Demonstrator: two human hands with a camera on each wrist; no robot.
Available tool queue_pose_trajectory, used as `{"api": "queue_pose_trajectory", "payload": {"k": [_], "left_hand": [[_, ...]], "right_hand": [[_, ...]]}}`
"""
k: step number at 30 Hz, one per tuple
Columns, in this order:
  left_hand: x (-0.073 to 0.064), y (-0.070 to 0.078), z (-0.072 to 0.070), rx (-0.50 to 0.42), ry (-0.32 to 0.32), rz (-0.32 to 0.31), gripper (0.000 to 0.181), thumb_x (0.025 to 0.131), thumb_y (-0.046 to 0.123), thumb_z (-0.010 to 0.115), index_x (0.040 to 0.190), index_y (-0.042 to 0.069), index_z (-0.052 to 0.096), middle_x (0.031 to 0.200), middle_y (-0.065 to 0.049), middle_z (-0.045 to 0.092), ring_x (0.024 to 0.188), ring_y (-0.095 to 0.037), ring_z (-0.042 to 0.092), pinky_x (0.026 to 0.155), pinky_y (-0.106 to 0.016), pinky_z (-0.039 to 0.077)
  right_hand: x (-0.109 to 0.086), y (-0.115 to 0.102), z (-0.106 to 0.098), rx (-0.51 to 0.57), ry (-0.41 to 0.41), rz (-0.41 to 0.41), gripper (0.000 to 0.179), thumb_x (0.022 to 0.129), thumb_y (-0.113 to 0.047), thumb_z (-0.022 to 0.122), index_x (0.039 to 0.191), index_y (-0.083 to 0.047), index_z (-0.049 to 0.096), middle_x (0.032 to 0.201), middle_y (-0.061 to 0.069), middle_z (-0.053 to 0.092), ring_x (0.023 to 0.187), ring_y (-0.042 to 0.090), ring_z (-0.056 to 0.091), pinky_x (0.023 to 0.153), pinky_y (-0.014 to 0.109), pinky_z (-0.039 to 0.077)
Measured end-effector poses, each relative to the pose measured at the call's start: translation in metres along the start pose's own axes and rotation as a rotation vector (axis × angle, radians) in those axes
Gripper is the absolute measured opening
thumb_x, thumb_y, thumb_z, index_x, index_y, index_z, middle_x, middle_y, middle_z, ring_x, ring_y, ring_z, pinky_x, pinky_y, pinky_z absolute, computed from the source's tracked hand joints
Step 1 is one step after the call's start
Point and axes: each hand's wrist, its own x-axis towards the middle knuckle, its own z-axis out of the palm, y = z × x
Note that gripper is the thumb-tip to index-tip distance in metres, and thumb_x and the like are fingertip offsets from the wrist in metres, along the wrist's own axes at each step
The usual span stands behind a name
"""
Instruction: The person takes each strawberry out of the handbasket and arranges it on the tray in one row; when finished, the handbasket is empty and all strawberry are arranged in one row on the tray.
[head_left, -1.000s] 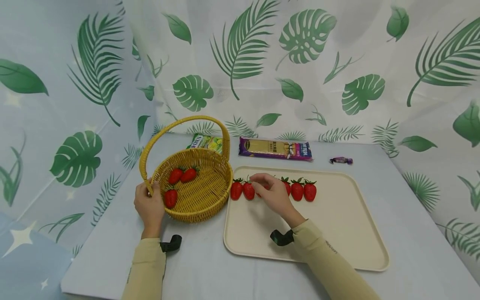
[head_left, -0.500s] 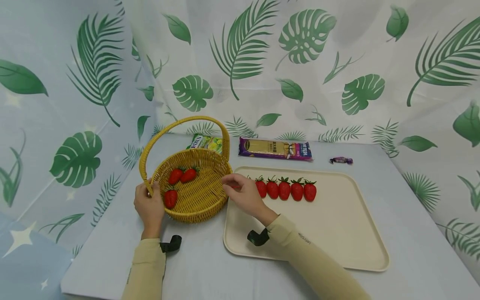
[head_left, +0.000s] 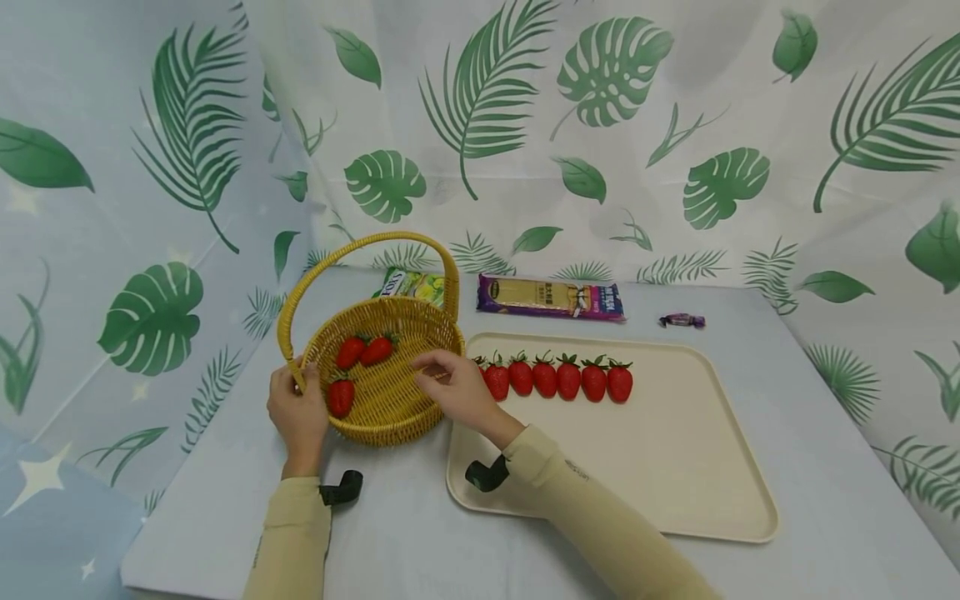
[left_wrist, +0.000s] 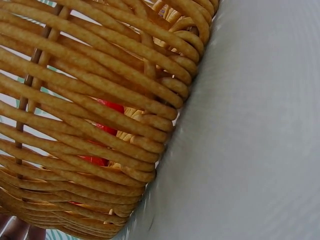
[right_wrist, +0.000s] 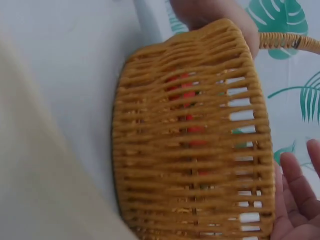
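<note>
A yellow wicker basket (head_left: pixel 397 431) with a tall handle stands on the left, with 3 strawberries (head_left: pixel 341 397) inside. My left hand (head_left: pixel 298 414) grips its left rim by the foot of the handle. Over the right rim hovers my right hand (head_left: pixel 467 393), its fingers loosely bent and no object seen in them. A row of several strawberries (head_left: pixel 568 382) lies on a cream tray (head_left: pixel 645 475); the right hand partly covers the leftmost one. Woven basket wall (left_wrist: pixel 85 100) fills much of the left wrist view. In the right wrist view, right-hand fingers (right_wrist: pixel 295 182) appear beyond the basket (right_wrist: pixel 190 145).
Behind the basket lies a green packet (head_left: pixel 414 286). A purple and gold pasta package (head_left: pixel 551 298) lies behind the tray, and a small purple wrapped candy (head_left: pixel 682 321) sits to its right. Leaf-printed cloth (head_left: pixel 517 192) hangs at the back and sides.
My right hand has moved left from above the strawberry row to the basket's right rim. The left hand, the basket and the strawberries have stayed in place.
</note>
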Motion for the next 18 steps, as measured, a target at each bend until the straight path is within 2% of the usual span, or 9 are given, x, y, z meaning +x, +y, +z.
{"api": "queue_pose_trajectory", "payload": {"k": [7, 13, 18], "left_hand": [[0.0, 0.0, 0.0, 0.002, 0.001, 0.004, 0.026, 0.096, 0.014, 0.061, 0.104, -0.009, 0.069, 0.112, -0.022, 0.062, 0.101, -0.035, 0.059, 0.08, -0.033, 0.039], [0.0, 0.001, 0.0, 0.005, 0.001, 0.015, 0.023, 0.095, 0.01, 0.062, 0.104, -0.01, 0.069, 0.112, -0.022, 0.062, 0.102, -0.036, 0.059, 0.082, -0.041, 0.041], [0.0, -0.001, 0.0, 0.01, -0.003, 0.015, 0.024, 0.095, 0.011, 0.062, 0.105, -0.01, 0.069, 0.112, -0.023, 0.062, 0.102, -0.037, 0.059, 0.082, -0.043, 0.042]], "right_hand": [[0.011, -0.003, 0.011, -0.069, -0.002, 0.024, 0.024, 0.092, -0.013, 0.065, 0.114, -0.005, 0.068, 0.11, 0.007, 0.069, 0.099, 0.019, 0.063, 0.086, 0.028, 0.051], [0.021, -0.003, 0.014, -0.163, 0.001, 0.095, 0.024, 0.092, -0.015, 0.064, 0.114, -0.008, 0.069, 0.11, 0.005, 0.069, 0.1, 0.017, 0.063, 0.085, 0.03, 0.051], [0.03, -0.002, 0.018, -0.141, -0.04, 0.165, 0.025, 0.093, -0.015, 0.063, 0.117, -0.008, 0.067, 0.116, 0.01, 0.068, 0.1, 0.019, 0.062, 0.087, 0.032, 0.05]]}}
